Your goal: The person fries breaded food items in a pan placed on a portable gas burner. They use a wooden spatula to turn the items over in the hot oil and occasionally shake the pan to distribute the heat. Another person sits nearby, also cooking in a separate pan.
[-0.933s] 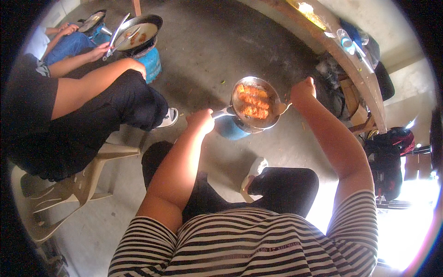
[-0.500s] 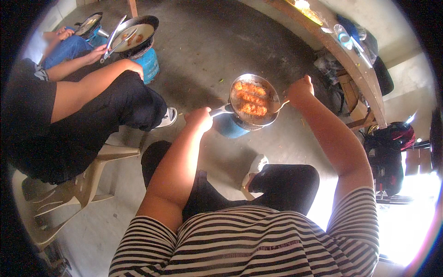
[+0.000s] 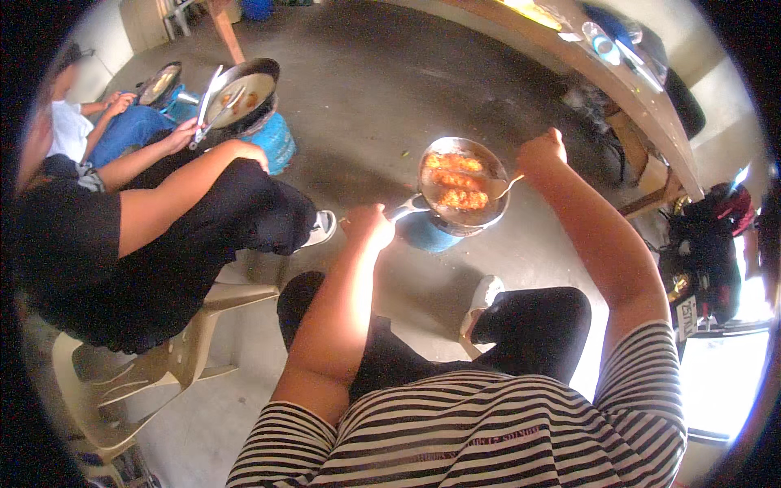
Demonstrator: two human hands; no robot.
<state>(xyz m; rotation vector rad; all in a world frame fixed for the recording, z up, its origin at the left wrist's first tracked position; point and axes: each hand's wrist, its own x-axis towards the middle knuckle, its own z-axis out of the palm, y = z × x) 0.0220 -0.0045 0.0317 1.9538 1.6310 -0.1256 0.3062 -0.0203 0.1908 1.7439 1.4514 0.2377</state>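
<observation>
My left hand (image 3: pixel 370 226) is clenched around the handle of a small metal frying pan (image 3: pixel 464 180), which sits just ahead and to the right of it on a blue gas stove (image 3: pixel 425 232) on the floor. My right hand (image 3: pixel 541 152) is closed on a spoon (image 3: pixel 503 187) whose tip reaches left from my fingers, in over the pan's rim, touching the orange battered pieces (image 3: pixel 455 180) frying there — three or so, lying side by side.

What worries me is the balance: the pan is perched on a narrow burner low between my feet, and if I lean on the handle while prodding, it could tip and spill hot oil toward my shoes (image 3: pixel 484 297). Pushing too hard with the spoon might also break the coating or flick fat onto my bare forearm.

Far off to the left of my left hand, another person in black (image 3: pixel 122 244) sits on a plastic chair (image 3: pixel 146 358), working tongs (image 3: pixel 207 106) over a bigger pan (image 3: pixel 244 89) — well apart from mine.
</observation>
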